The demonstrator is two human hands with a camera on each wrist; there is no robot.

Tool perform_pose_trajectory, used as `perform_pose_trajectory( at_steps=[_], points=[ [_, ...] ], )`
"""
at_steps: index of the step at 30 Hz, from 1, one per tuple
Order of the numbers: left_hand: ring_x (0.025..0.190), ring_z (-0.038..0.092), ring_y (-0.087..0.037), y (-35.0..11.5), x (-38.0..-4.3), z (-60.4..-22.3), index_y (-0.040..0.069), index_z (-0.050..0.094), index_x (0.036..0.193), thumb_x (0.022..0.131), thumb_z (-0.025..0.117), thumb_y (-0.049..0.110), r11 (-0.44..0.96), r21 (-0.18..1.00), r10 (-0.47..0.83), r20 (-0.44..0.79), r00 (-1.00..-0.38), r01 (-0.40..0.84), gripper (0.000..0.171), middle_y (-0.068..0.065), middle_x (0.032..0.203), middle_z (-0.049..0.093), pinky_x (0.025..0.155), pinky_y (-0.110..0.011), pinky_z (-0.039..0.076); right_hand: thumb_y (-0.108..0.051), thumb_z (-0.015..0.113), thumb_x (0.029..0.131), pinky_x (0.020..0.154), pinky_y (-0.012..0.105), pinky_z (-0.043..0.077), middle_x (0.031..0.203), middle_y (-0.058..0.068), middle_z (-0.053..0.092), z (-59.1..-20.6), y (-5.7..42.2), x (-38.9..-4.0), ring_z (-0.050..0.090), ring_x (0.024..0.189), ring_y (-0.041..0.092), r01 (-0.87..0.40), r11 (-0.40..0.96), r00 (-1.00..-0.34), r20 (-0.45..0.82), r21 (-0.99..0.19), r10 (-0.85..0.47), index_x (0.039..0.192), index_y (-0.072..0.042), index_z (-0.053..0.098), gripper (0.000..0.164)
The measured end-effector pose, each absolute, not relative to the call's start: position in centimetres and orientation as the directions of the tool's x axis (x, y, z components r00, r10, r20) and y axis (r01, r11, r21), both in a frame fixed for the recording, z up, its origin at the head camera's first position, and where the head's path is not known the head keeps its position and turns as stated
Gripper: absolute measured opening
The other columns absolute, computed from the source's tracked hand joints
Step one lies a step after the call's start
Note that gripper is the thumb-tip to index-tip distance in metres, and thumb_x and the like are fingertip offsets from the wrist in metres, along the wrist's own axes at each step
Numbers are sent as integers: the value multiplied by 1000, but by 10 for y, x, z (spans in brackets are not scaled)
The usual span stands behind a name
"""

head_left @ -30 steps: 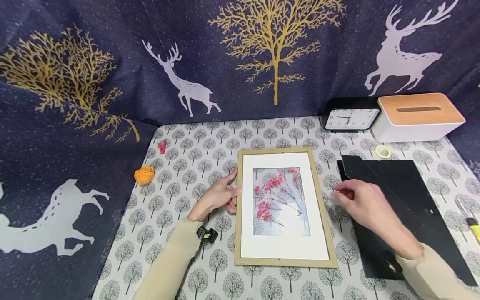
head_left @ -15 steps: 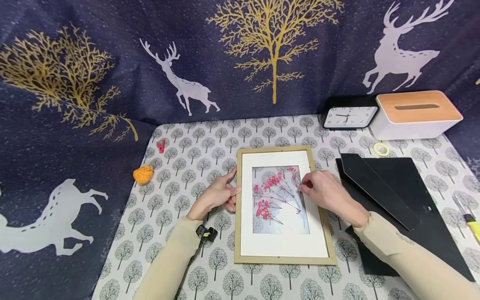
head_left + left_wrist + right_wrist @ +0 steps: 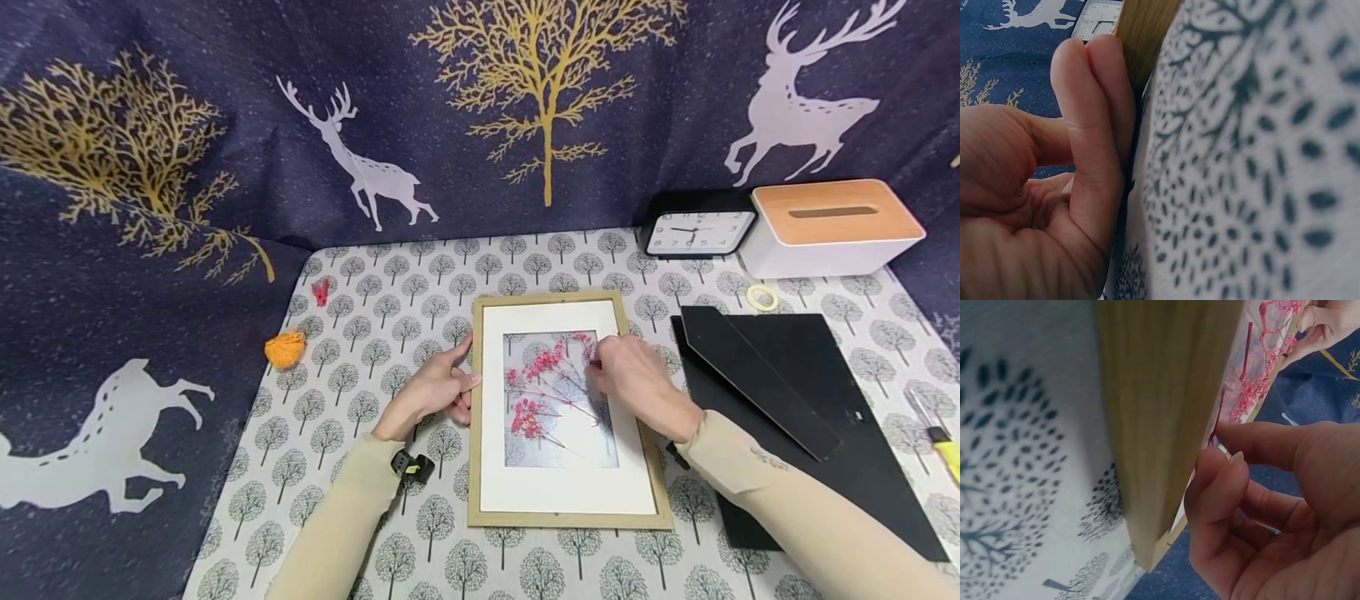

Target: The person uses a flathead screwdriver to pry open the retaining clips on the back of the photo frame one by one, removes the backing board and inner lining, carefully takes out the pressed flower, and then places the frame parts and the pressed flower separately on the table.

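Note:
A light wood picture frame (image 3: 570,522) lies flat on the table, with a white mat (image 3: 491,492) around a clear window. Sprigs of red dried flowers (image 3: 528,417) spread across that window. My left hand (image 3: 435,392) holds the frame at its left side, thumb at the rim and fingers along the outer edge. In the left wrist view, two fingers (image 3: 1094,125) lie against the wooden side. Reaching over the right side, my right hand (image 3: 633,379) pinches a thin dark red stem (image 3: 1217,419) of dried flower between thumb and index finger, close over the window.
A black backing board (image 3: 832,367) with a stand flap (image 3: 750,375) lies right of the frame. Behind are a clock (image 3: 693,233), a tissue box (image 3: 836,250) and a yellow ring (image 3: 762,287). Orange yarn (image 3: 285,350) and a red clip (image 3: 321,292) lie far left.
My right hand has come left from above the black board to the right part of the frame's window, then settled slightly further left. The left hand has stayed at the frame's left side.

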State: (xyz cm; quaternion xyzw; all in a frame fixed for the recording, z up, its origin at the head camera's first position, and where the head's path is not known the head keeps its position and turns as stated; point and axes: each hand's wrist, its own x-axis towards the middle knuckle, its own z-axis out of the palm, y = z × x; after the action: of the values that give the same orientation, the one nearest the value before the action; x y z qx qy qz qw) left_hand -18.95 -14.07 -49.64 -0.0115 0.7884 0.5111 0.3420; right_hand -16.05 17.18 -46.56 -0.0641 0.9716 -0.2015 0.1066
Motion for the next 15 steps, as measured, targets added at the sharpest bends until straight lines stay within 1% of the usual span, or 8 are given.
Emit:
perform_pose_trajectory(
  at_steps=[1, 4, 8, 10, 15],
  points=[
    [55, 68, -20, -141, -190, -497, 42, 6, 174, 110, 62, 11, 484, 796, 328, -550, -768, -363, 90, -16, 81, 67, 60, -35, 72, -3, 70, 95, 46, 24, 39, 68, 8, 67, -466, 171, -161, 48, 55, 15, -82, 915, -970, -179, -396, -164, 68, -7, 70, 27],
    [55, 68, -21, -141, -191, -498, 41, 6, 174, 110, 61, 11, 492, 792, 325, -552, -768, -361, 90, -16, 81, 67, 60, -35, 72, 1, 67, 92, 46, 24, 42, 66, 7, 64, -466, 167, -161, 50, 56, 16, -89, 928, -970, -179, -362, -162, 65, -9, 63, 29],
    [55, 69, -21, -141, -190, -498, 42, 6, 174, 110, 61, 11, 487, 796, 333, -550, -766, -359, 90, -16, 81, 67, 59, -34, 71, 0, 67, 92, 46, 26, 45, 65, 7, 61, -466, 163, -163, 51, 57, 18, -97, 944, -969, -188, -315, -163, 63, -12, 55, 33],
    [56, 69, -22, -141, -190, -498, 43, 7, 173, 110, 62, 11, 483, 799, 334, -546, -768, -358, 90, -17, 82, 68, 59, -34, 71, -1, 67, 92, 46, 26, 44, 64, 6, 60, -467, 161, -164, 51, 57, 18, -99, 945, -968, -189, -313, -164, 62, -14, 53, 36],
    [56, 70, -23, -141, -189, -497, 43, 7, 173, 110, 62, 12, 484, 800, 334, -545, -770, -356, 90, -19, 83, 68, 59, -35, 71, -3, 69, 94, 45, 24, 40, 62, 5, 57, -469, 161, -165, 48, 57, 16, -96, 932, -969, -181, -350, -167, 60, -16, 51, 40]
  ],
)
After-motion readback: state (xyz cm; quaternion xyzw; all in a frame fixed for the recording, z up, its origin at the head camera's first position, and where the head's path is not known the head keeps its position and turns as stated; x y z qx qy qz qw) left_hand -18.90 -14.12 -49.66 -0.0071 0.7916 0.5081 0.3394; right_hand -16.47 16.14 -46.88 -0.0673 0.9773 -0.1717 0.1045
